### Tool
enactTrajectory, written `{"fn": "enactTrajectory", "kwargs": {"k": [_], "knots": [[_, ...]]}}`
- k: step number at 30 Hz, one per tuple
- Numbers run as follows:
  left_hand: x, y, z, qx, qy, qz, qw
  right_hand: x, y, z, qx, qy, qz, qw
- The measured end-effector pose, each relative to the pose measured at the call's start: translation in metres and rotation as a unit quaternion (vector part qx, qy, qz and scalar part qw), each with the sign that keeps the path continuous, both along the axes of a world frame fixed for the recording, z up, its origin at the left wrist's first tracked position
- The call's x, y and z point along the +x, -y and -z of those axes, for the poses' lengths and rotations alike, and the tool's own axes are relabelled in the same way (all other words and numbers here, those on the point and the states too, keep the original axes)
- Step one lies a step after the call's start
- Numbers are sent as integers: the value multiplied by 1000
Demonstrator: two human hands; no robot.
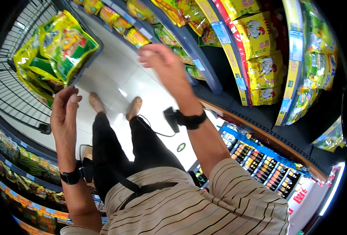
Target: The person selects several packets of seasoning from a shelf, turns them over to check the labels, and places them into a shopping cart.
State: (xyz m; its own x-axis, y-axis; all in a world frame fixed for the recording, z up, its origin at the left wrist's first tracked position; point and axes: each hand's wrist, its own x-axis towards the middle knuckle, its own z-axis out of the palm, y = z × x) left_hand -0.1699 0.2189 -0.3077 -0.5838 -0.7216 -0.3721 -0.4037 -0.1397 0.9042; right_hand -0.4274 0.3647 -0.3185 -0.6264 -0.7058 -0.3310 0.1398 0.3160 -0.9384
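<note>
My left hand (63, 108) is at the near edge of a wire shopping cart, its fingers loosely curled with nothing seen in them. Just beyond its fingertips lies a yellow and green plastic food bag (70, 47) in the cart (7, 88); whether they touch I cannot tell. Other similar bags (29, 64) lie beside and under it. My right hand (163, 60) is blurred by motion over the aisle, near the lower shelves on the right. Its fingers are bent, and no object shows in it.
Yellow bags with a printed hen (255, 38) fill part of a shelf on the right. Green bags (319, 70) stand on the shelf above. A lower shelf edge (188, 44) runs along the aisle. Packed shelves (29, 164) line the left. Glossy floor tiles (111, 64) lie underfoot.
</note>
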Motion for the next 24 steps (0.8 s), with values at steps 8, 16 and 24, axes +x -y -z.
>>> {"fn": "enactTrajectory", "kwargs": {"k": [8,16,24], "knots": [[-76,-119,78,177,-30,65,982,-138,-230,66,91,-18,342,935],[-131,-198,159,186,-52,115,974,-245,-374,122,512,-460,7,725],[-155,-227,207,201,-51,109,972,-293,-391,150,501,-318,129,795]]}}
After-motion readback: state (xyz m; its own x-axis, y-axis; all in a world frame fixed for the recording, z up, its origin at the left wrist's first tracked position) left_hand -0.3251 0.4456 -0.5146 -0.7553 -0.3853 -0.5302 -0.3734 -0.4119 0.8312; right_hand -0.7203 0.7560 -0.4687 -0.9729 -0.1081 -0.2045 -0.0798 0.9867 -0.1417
